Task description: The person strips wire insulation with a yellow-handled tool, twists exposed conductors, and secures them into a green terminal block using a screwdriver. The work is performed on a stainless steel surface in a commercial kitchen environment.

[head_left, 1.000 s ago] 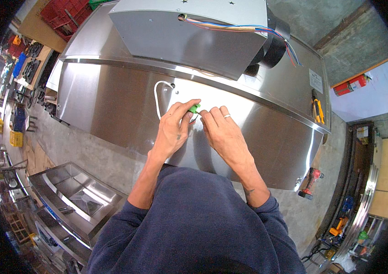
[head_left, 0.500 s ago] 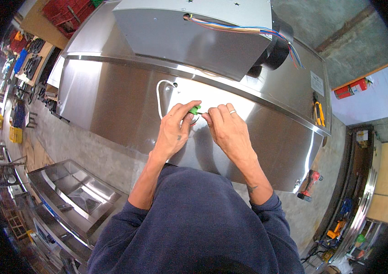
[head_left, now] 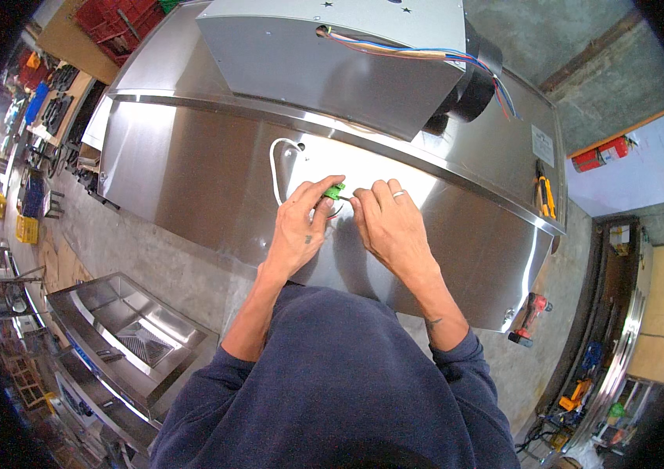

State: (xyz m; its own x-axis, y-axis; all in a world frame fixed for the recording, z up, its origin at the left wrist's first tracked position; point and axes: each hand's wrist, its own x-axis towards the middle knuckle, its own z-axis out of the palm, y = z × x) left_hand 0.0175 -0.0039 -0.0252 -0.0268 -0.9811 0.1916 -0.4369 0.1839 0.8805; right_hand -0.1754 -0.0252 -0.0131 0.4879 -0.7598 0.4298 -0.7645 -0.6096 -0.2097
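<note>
My left hand [head_left: 300,221] pinches a small green connector block [head_left: 335,191] between thumb and fingers. My right hand [head_left: 391,223], wearing a ring, closes thumb against fingertips on a thin dark piece [head_left: 346,198] that reaches the connector; whether it is a wire or a tool shaft is unclear. Under the fingertips a thin dark wire curves. A white cable [head_left: 274,168] comes out of a hole in the stainless steel panel [head_left: 207,172], arcs left and passes behind my left hand. Both hands are just above this panel.
Beyond the panel stands a grey metal box [head_left: 332,74] with loose coloured wires [head_left: 425,53] and a black round duct collar [head_left: 476,90]. Orange-handled pliers [head_left: 545,195] lie at the right. A red cordless drill [head_left: 533,316] rests on the floor; a steel sink-like unit [head_left: 140,328] sits lower left.
Both hands stay at the connector with nearly the same grip. The right fingertips have drawn slightly away from the green block, showing a little more of the thin dark piece.
</note>
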